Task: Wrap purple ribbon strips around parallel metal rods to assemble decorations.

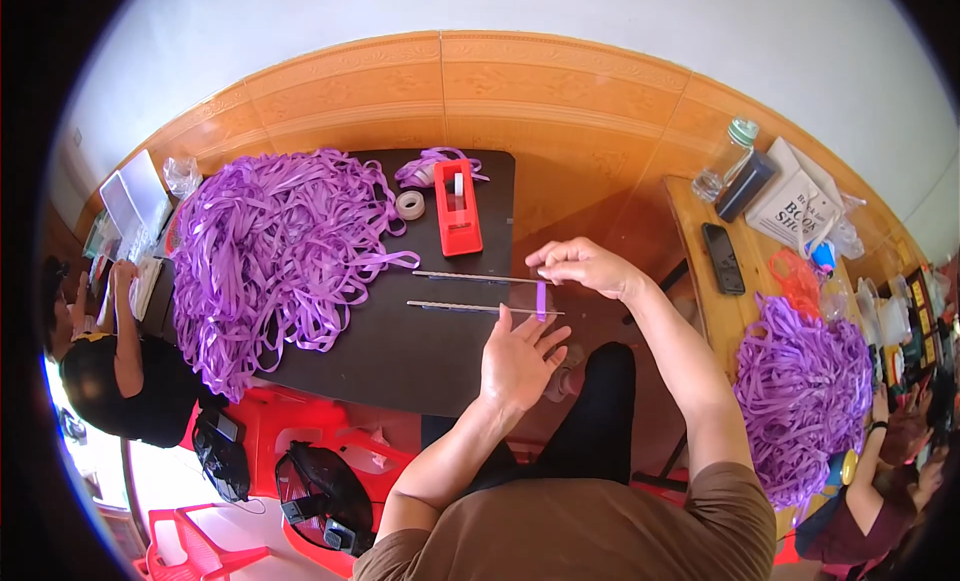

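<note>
Two thin metal rods lie side by side, reaching past the right edge of the dark table; one is the far rod (475, 276), the other the near rod (470, 307). Across their right ends runs a short strip of purple ribbon (541, 300). My right hand (590, 266) is closed in a pinch at the ribbon's far end, beside the far rod's tip; its fingertips partly hide the grip. Palm up and fingers spread, my left hand (518, 363) is at the near rod, its fingertips close to the ribbon's near end.
A big heap of purple ribbon (275, 251) covers the left of the dark table (400, 366). Behind the rods are a red tape dispenser (460, 231) and a tape roll (410, 205). The wooden table (700, 231) at right bears a phone (722, 259), bottles and more ribbon. People sit at both sides.
</note>
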Demonstrator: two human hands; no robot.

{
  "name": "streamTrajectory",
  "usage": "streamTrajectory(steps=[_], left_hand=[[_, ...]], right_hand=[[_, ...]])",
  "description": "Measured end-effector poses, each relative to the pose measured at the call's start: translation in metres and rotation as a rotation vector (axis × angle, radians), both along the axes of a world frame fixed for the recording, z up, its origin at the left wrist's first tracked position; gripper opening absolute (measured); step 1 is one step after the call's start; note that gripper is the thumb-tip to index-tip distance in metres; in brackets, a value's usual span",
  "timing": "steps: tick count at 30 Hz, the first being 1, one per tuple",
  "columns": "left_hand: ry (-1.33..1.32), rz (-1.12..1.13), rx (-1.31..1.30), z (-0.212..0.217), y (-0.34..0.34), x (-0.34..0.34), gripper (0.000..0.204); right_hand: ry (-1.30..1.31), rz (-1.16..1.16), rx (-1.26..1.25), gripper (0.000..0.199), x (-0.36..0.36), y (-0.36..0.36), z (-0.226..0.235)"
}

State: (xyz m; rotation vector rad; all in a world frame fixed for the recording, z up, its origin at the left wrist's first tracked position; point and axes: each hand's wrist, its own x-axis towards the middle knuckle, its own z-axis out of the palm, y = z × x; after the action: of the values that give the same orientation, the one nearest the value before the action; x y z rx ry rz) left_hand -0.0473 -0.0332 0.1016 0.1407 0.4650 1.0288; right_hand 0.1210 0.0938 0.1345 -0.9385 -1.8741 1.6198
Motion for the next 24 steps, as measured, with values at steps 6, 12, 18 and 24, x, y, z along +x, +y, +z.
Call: streamTrajectory(steps=[6, 12, 18, 24], left_hand=[[0.012, -0.002, 0.017, 0.000, 0.000, 0.001, 0.079], [0.002, -0.013, 0.001, 0.000, -0.001, 0.000, 0.075], [0.003, -0.021, 0.031, 0.000, -0.001, 0.001, 0.076], [0.029, 0.012, 0.000, 0.002, -0.001, 0.002, 0.075]], right_hand=[[-0.008, 0.040, -0.047, 0.019, 0.014, -0.009, -0.026], [-0.014, 0.068, -0.045, 0.020, 0.009, -0.011, -0.030], [-0.074, 0.059, 0.002, 0.017, 0.012, -0.005, -0.043], [-0.141, 0.062, 0.091, 0.021, 0.004, -0.006, -0.031]])
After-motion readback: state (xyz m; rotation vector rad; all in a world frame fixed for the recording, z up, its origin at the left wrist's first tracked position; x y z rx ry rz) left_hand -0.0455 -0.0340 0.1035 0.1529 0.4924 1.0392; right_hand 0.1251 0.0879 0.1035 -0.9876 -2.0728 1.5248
